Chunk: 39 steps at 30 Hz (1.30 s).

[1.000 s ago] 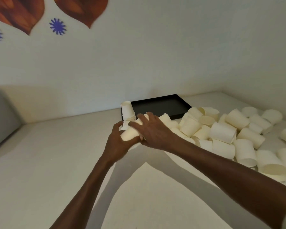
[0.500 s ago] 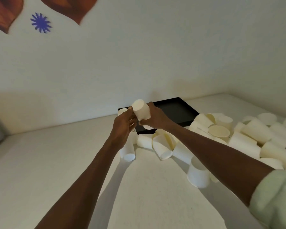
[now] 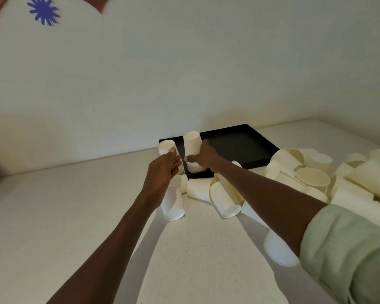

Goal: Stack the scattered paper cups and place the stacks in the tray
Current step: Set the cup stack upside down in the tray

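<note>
Left grip (image 3: 162, 170) grasps an inverted cup stack (image 3: 167, 150); right grip (image 3: 203, 155) grasps a second stack (image 3: 192, 145) at the black tray's (image 3: 239, 141) near-left corner. Loose paper cups (image 3: 312, 178) litter the desk (image 3: 75, 216).

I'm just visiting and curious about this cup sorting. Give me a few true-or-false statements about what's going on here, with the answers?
1. Each hand grips a stack of paper cups. True: the left hand holds one stack, the right hand another.
2. The tray is white. False: it is black.
3. Loose cups lie mostly on the right. True.
4. The right arm is bare to the shoulder. False: a pale green sleeve covers it.
</note>
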### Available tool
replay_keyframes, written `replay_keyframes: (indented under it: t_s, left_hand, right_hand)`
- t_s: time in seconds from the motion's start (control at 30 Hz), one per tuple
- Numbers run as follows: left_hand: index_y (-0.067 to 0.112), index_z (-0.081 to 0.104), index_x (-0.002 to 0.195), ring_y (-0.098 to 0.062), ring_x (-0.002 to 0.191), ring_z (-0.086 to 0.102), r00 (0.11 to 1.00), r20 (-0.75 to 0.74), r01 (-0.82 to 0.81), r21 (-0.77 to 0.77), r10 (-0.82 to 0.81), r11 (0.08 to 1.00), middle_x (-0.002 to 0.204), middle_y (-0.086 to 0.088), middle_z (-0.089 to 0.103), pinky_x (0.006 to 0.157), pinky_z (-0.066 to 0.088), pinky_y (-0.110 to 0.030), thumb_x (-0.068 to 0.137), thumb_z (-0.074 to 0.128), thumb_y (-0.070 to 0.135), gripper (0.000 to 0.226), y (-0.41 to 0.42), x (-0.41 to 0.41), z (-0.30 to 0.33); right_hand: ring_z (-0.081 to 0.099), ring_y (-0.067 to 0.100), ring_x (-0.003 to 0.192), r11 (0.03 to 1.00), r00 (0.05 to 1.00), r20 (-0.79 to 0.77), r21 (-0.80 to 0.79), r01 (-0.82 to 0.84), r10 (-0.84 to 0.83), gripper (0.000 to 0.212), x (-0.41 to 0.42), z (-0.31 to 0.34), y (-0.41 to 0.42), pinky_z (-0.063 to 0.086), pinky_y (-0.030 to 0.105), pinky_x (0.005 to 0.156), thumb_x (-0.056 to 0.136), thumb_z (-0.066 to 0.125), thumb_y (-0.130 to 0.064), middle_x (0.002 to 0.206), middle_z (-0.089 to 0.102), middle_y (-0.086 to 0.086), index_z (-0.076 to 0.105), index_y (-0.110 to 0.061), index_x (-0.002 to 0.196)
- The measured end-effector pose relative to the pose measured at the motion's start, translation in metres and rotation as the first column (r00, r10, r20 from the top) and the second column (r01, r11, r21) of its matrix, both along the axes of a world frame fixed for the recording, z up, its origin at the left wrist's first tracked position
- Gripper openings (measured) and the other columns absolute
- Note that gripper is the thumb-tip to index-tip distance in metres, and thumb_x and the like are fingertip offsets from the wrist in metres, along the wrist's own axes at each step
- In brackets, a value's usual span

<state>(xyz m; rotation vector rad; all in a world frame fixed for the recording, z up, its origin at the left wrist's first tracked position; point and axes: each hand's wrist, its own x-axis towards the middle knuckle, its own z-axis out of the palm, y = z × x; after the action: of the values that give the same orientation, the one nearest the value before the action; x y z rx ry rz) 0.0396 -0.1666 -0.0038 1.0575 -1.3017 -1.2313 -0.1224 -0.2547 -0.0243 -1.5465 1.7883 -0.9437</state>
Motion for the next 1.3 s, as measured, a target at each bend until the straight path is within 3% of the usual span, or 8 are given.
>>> replay_keyframes:
  t_s: [0.2,0.33,0.47,0.53,0.63,0.8,1.03,1.3]
  left_hand:
    - [0.019,0.064,0.108,-0.017,0.107,0.066,0.999,0.012,-0.052,0.002,0.052,0.999,0.113,-0.004,0.07,0.097,0.05,-0.032,0.096,0.053,0.04,0.027,0.005,0.012,-0.006]
    - [0.022,0.069,0.093,-0.018,0.097,0.071,0.989,-0.017,-0.146,-0.036,0.146,0.989,0.1,-0.003,0.074,0.088,0.055,-0.032,0.096,0.055,0.034,0.018,0.01,0.02,-0.007]
    - [0.03,0.069,0.076,-0.027,0.09,0.07,0.937,0.109,-0.32,-0.107,0.331,0.941,0.084,0.002,0.073,0.086,0.057,-0.042,0.092,0.058,0.024,0.02,0.014,0.029,-0.013]
    - [0.026,0.072,0.084,-0.027,0.092,0.068,0.905,0.17,-0.379,-0.1,0.391,0.92,0.09,0.001,0.072,0.091,0.053,-0.048,0.09,0.058,0.022,0.015,0.016,0.032,-0.017]
    - [0.015,0.067,0.114,-0.019,0.103,0.062,0.852,0.257,-0.45,-0.09,0.457,0.889,0.113,0.0,0.068,0.097,0.048,-0.036,0.091,0.055,0.02,0.026,0.02,0.034,-0.021]
    - [0.012,0.063,0.121,-0.022,0.115,0.056,0.792,0.391,-0.466,-0.11,0.469,0.878,0.123,-0.002,0.063,0.099,0.041,-0.032,0.092,0.049,0.016,0.032,0.028,0.036,-0.028]
    - [0.004,0.063,0.12,-0.028,0.114,0.058,0.795,0.485,-0.392,-0.049,0.365,0.919,0.124,-0.012,0.064,0.101,0.045,-0.044,0.093,0.043,0.01,0.034,0.054,0.031,-0.044]
    - [0.007,0.069,0.109,-0.022,0.099,0.063,0.775,0.461,-0.452,-0.074,0.432,0.889,0.115,-0.007,0.069,0.091,0.05,-0.036,0.093,0.052,0.015,0.025,0.059,0.032,-0.047]
  right_hand:
    - [0.047,0.033,0.125,0.998,0.999,-0.044,0.061,0.003,-0.001,0.083,0.001,0.001,-0.001,0.046,0.046,0.099,0.079,0.077,-0.029,0.138,0.045,0.015,0.024,-0.006,0.139]
    - [0.047,0.034,0.126,0.992,0.996,-0.091,0.129,0.015,-0.003,0.091,0.0,0.013,0.009,0.046,0.045,0.1,0.076,0.08,-0.024,0.138,0.045,0.016,0.019,-0.003,0.141]
    - [0.049,0.035,0.123,0.992,0.988,-0.15,0.111,0.053,-0.036,0.082,0.001,0.034,0.025,0.048,0.04,0.093,0.081,0.074,-0.016,0.135,0.046,0.021,0.019,0.002,0.138]
    - [0.049,0.035,0.122,0.996,0.969,-0.242,0.06,0.06,-0.044,0.073,0.003,0.044,0.038,0.048,0.039,0.095,0.084,0.069,-0.018,0.134,0.046,0.022,0.023,0.004,0.136]
    - [0.051,0.033,0.117,0.995,0.915,-0.398,-0.093,0.037,-0.071,0.058,0.009,0.054,0.063,0.045,0.039,0.098,0.086,0.064,-0.024,0.128,0.051,0.02,0.039,0.002,0.131]
    - [0.053,0.033,0.105,0.939,0.895,-0.441,-0.333,-0.089,-0.072,0.037,0.04,0.044,0.117,0.044,0.037,0.085,0.087,0.06,-0.029,0.112,0.057,0.016,0.054,-0.005,0.114]
    - [0.055,0.035,0.107,0.973,0.828,-0.545,-0.092,-0.213,0.13,0.062,0.084,-0.01,0.154,0.046,0.039,0.082,0.088,0.06,-0.046,0.121,0.053,0.022,0.037,-0.005,0.127]
    - [0.055,0.027,0.118,0.991,0.92,-0.391,-0.106,-0.077,0.03,0.072,0.081,-0.042,0.18,0.048,0.042,0.099,0.087,0.064,-0.042,0.134,0.05,0.01,0.024,-0.015,0.141]
